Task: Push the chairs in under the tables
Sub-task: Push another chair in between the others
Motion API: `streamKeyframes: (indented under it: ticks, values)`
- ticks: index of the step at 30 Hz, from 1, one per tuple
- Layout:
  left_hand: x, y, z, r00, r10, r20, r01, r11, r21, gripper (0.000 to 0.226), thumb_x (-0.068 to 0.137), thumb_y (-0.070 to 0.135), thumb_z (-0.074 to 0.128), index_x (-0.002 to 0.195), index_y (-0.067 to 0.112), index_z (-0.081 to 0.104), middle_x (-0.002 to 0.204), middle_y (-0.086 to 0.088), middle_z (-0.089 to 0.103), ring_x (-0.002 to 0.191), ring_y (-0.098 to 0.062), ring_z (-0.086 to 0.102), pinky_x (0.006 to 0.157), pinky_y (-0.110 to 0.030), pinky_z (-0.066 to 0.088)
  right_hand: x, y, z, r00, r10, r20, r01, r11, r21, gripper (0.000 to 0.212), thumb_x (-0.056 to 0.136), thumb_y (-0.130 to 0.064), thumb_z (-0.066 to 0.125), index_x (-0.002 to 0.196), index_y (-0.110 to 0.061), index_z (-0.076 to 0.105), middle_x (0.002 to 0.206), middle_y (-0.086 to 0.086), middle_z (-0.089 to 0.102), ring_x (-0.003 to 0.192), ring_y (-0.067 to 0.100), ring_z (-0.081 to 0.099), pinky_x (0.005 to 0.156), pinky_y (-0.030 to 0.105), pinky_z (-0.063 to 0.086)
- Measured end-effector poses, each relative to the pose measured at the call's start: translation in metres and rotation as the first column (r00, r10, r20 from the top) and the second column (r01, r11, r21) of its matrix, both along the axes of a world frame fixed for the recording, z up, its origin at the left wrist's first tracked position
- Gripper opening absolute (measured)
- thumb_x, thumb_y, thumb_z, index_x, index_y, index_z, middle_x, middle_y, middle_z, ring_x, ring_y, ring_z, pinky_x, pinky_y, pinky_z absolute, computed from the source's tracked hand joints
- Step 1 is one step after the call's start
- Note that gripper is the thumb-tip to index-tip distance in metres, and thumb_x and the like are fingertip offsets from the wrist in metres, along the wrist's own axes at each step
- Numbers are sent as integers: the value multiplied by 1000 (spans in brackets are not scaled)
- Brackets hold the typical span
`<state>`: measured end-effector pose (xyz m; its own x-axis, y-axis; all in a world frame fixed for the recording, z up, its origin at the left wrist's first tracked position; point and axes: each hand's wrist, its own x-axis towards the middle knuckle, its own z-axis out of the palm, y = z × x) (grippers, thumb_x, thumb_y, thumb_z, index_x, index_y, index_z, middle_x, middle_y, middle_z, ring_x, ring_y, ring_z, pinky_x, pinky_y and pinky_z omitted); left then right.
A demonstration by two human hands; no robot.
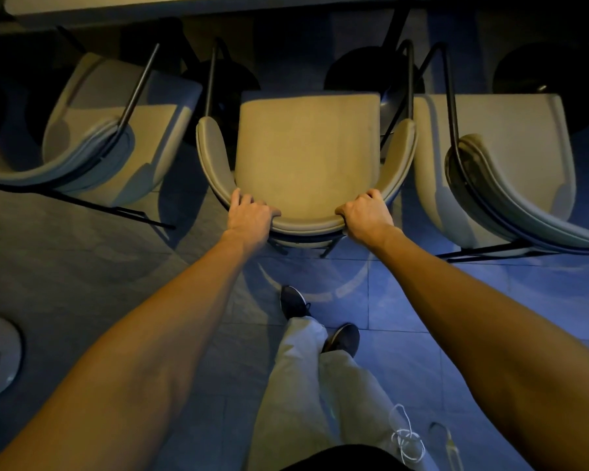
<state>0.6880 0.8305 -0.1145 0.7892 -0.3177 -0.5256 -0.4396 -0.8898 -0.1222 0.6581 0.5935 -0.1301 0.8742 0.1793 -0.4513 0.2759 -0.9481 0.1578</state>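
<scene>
Two hands (250, 214) (366, 212) around curved padded chair (306, 147)

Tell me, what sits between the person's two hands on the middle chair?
Just the bare curved backrest of the middle chair, gripped by the left hand and right hand, in the head view.

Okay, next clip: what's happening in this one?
A person stands behind the middle chair, with the left grip and right grip both curled over the top of its curved backrest. The chair faces the table, but its seat is out in the open, so it is not yet pushed in. The left chair and right chair sit close on either side.
</scene>
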Motion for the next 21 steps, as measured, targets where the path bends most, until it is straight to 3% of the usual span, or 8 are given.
streamKeyframes:
  ticks: [14, 21]
  values:
    - [-2, -1, 3, 999, -17, 34, 17, 1000, -3, 54, 92, 20, 64, 141, 42, 53, 130, 3, 63, 128, -28, 46, 116, -47, 19, -5, -2, 2, 1000, -7, -5, 7, 1000, 29, 31, 93, -29, 63, 124, -34, 66, 108, -1, 72, 107, 24, 60, 100, 38, 35]
    - [-2, -4, 3, 999, -6, 37, 5, 1000, 14, 52, 91, 18, 63, 137, 43, 57, 123, 4, 67, 123, -27, 49, 109, -43, 24, 10, -11, 17, 986, 64, -155, -53, 996, 72, 43, 98, -41, 56, 141, -42, 51, 122, -3, 66, 116, 22, 57, 100, 36, 32]
